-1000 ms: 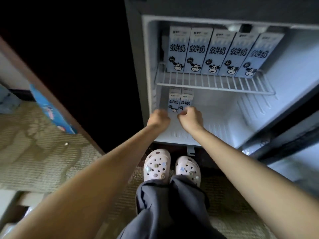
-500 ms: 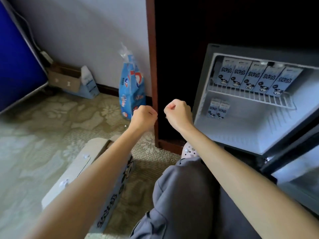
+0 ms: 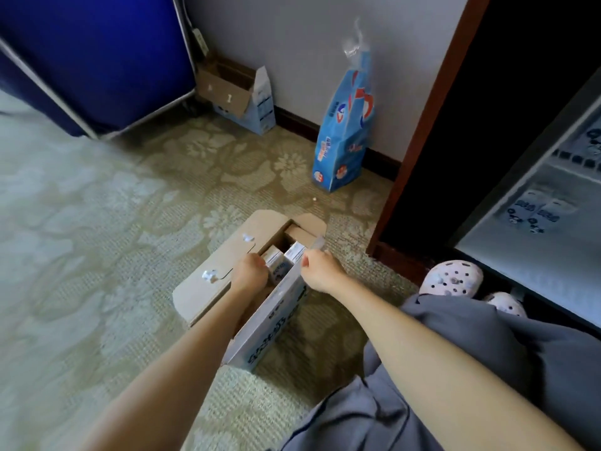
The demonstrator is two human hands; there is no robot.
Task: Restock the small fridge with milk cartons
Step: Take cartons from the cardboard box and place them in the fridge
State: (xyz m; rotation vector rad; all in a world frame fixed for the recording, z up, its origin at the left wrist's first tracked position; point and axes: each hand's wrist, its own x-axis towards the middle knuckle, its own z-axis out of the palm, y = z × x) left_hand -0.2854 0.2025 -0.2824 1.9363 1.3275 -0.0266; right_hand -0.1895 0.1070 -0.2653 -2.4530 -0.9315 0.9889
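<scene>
I see two small white-and-blue paper milk cartons (image 3: 294,252) upright and side by side in the open brown cardboard case (image 3: 224,255) on the carpet. They're tops up; the blue print is too blurred to read. The left-side carton (image 3: 276,266) shows part of its front face above the case's wall.

The left hand (image 3: 250,271) is down inside the case, fingers curled round that carton's left side, grasping it. The right hand (image 3: 320,271) is over the case's printed near wall, fingers curled, just beside the other carton's top. Can't tell if it's got hold of anything.

The case flaps are folded out, and the left flap carries torn tape bits.

At the far right the small white fridge (image 3: 520,255) stands open. Two more cartons (image 3: 533,213) stand together on its floor, and a row sits on the wire shelf (image 3: 582,159) above, cut off by the frame edge.

- The fridge sits in a dark cabinet w/ red-brown wood frame (image 3: 422,125).
- A tall blue plastic bag (image 3: 344,125) stands against the wall.
- A second open cardboard box (image 3: 227,89) is further left by the skirting.
- A big blue panel (image 3: 97,60) fills the top left.
- The person's grey trousers (image 3: 455,369) and pale perforated clogs (image 3: 450,278) are at the lower right.
</scene>
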